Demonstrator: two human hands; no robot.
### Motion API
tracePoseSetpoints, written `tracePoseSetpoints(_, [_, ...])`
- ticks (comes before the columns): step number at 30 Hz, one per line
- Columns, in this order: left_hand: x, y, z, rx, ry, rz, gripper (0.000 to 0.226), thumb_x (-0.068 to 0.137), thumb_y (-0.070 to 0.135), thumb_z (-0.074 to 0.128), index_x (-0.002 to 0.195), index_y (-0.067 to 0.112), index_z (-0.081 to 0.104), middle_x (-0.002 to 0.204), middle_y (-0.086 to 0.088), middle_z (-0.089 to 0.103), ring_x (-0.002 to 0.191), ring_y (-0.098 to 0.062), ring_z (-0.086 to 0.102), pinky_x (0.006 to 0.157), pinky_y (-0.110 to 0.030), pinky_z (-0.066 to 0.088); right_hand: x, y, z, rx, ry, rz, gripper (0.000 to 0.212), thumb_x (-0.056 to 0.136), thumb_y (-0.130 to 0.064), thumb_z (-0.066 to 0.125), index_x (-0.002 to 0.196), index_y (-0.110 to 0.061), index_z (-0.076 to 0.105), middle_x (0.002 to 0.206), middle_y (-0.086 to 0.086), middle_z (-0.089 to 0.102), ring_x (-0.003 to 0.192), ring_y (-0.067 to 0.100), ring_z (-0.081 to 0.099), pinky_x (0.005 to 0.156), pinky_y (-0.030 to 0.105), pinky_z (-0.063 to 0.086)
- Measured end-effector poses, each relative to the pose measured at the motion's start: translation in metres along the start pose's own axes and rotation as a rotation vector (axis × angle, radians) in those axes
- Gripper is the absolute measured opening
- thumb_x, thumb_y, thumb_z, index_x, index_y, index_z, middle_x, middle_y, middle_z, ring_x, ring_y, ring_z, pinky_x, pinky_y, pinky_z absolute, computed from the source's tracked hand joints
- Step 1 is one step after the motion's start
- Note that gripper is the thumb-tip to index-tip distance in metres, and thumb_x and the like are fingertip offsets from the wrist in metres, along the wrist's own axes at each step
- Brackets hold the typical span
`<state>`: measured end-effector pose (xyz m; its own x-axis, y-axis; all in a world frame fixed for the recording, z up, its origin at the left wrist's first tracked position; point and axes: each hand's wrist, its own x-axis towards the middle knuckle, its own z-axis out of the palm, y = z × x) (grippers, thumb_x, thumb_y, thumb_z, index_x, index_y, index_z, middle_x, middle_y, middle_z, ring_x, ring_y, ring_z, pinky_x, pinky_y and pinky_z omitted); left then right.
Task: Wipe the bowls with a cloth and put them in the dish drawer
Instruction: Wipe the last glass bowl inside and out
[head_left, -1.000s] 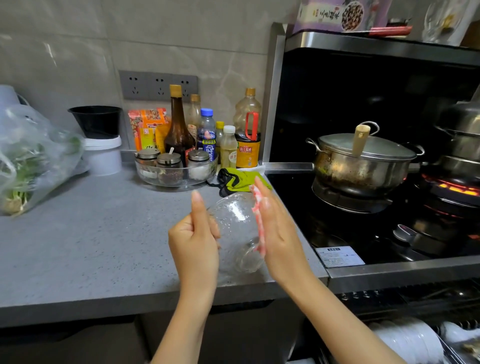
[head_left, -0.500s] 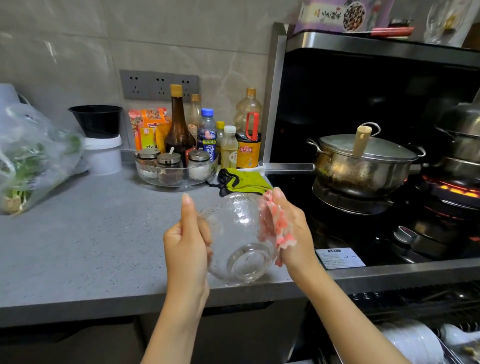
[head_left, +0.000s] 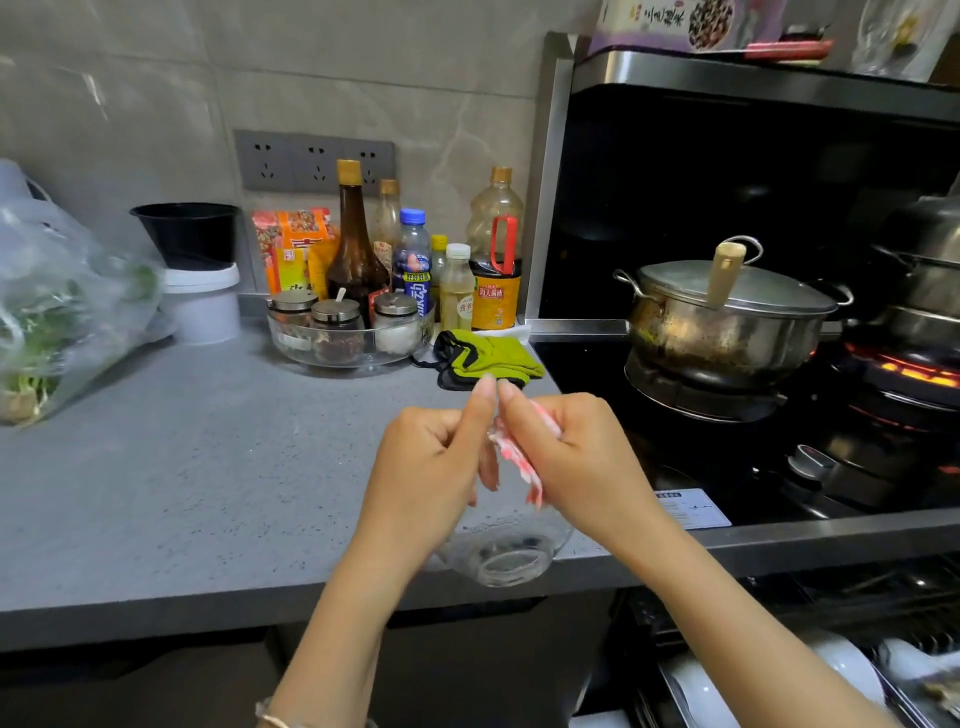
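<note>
A clear glass bowl (head_left: 501, 558) hangs in the air in front of the counter's edge, its base pointing down toward me. My left hand (head_left: 434, 465) grips its rim on the left, thumb up. My right hand (head_left: 574, 457) pinches a pink-and-white cloth (head_left: 522, 457) against the rim on the right, and the two thumbs almost touch. Most of the bowl's upper part is hidden behind my hands. At the bottom right the open dish drawer (head_left: 769, 675) shows white bowls (head_left: 701, 693).
The grey counter (head_left: 182, 467) carries a bag of greens (head_left: 57, 317), a glass tray of jars (head_left: 345, 332), bottles and a green glove (head_left: 485, 358). To the right, a steel pot (head_left: 727, 317) sits on the stove beside a lit burner (head_left: 914, 371).
The bowl has tipped and dropped lower, its base now facing down toward me. My hands have come together over the rim, and the cloth has shifted from the bowl's right side to its top edge.
</note>
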<state>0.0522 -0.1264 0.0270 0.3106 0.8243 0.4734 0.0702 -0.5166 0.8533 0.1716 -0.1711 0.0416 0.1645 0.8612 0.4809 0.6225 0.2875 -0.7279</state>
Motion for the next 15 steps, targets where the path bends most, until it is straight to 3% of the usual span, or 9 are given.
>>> tracePoseSetpoints(3, [-0.001, -0.003, 0.002, -0.012, 0.096, -0.030, 0.069, 0.089, 0.054, 0.037, 0.035, 0.013, 0.049, 0.031, 0.000, 0.039, 0.032, -0.008, 0.041, 0.044, -0.012, 0.035, -0.003, 0.008, 0.002, 0.225, 0.096, 0.023, 0.059, 0.099, -0.035, 0.042, 0.042, -0.020, 0.051, 0.038, -0.005, 0.047, 0.037, 0.005, 0.047, 0.047, 0.021, 0.044])
tracePoseSetpoints(5, [-0.003, -0.007, 0.000, -0.148, 0.203, -0.129, 0.066, 0.091, 0.050, 0.040, 0.036, 0.013, 0.045, 0.031, 0.004, 0.035, 0.031, -0.007, 0.036, 0.041, -0.011, 0.033, -0.007, 0.017, 0.003, 0.332, 0.146, 0.107, 0.052, 0.097, -0.036, 0.036, 0.062, -0.008, 0.062, 0.049, -0.007, 0.057, 0.046, 0.004, 0.053, 0.051, 0.012, 0.043])
tracePoseSetpoints(7, [-0.003, -0.011, 0.000, -0.245, 0.311, -0.185, 0.066, 0.095, 0.045, 0.042, 0.037, 0.015, 0.041, 0.032, 0.007, 0.032, 0.031, -0.005, 0.032, 0.039, -0.012, 0.031, -0.012, 0.026, 0.009, 0.411, 0.132, 0.172, 0.049, 0.097, -0.044, 0.031, 0.098, -0.012, 0.068, 0.086, -0.010, 0.071, 0.077, 0.000, 0.065, 0.061, 0.008, 0.047])
tracePoseSetpoints(8, [-0.003, -0.013, 0.001, -0.261, 0.355, -0.185, 0.066, 0.096, 0.044, 0.042, 0.035, 0.018, 0.041, 0.032, 0.006, 0.032, 0.032, -0.005, 0.031, 0.039, -0.012, 0.030, -0.016, 0.027, 0.012, 0.409, 0.127, 0.147, 0.047, 0.099, -0.048, 0.029, 0.115, -0.020, 0.063, 0.109, -0.012, 0.067, 0.097, -0.005, 0.062, 0.069, 0.008, 0.048])
tracePoseSetpoints(9, [-0.003, -0.013, 0.004, -0.271, 0.390, -0.177, 0.067, 0.097, 0.043, 0.042, 0.034, 0.020, 0.041, 0.033, 0.006, 0.032, 0.032, -0.005, 0.031, 0.039, -0.013, 0.030, -0.018, 0.028, 0.016, 0.360, 0.134, 0.095, 0.043, 0.100, -0.050, 0.027, 0.127, -0.030, 0.054, 0.126, -0.017, 0.058, 0.114, -0.010, 0.052, 0.081, 0.010, 0.047])
tracePoseSetpoints(11, [-0.005, -0.011, 0.014, -0.280, 0.450, -0.157, 0.068, 0.097, 0.043, 0.043, 0.034, 0.019, 0.041, 0.033, 0.004, 0.034, 0.032, -0.007, 0.033, 0.039, -0.015, 0.030, -0.019, 0.023, 0.024, 0.091, 0.169, -0.045, 0.042, 0.100, -0.048, 0.023, 0.139, -0.041, 0.038, 0.145, -0.020, 0.040, 0.135, -0.005, 0.032, 0.108, 0.027, 0.035])
tracePoseSetpoints(13, [-0.007, -0.007, 0.024, -0.275, 0.472, -0.125, 0.066, 0.094, 0.046, 0.043, 0.037, 0.014, 0.042, 0.034, 0.002, 0.036, 0.033, -0.010, 0.035, 0.040, -0.021, 0.032, -0.019, 0.017, 0.033, -0.257, 0.230, -0.191, 0.048, 0.101, -0.046, 0.020, 0.145, -0.035, 0.034, 0.153, -0.012, 0.031, 0.144, 0.006, 0.020, 0.117, 0.039, 0.022])
tracePoseSetpoints(15, [-0.009, -0.006, 0.031, -0.276, 0.464, -0.112, 0.069, 0.089, 0.051, 0.042, 0.041, 0.002, 0.041, 0.037, -0.007, 0.039, 0.037, -0.019, 0.038, 0.042, -0.029, 0.032, -0.018, 0.014, 0.037, -0.417, 0.268, -0.260, 0.049, 0.101, -0.044, 0.019, 0.145, -0.032, 0.037, 0.154, -0.008, 0.031, 0.146, 0.010, 0.017, 0.118, 0.041, 0.017])
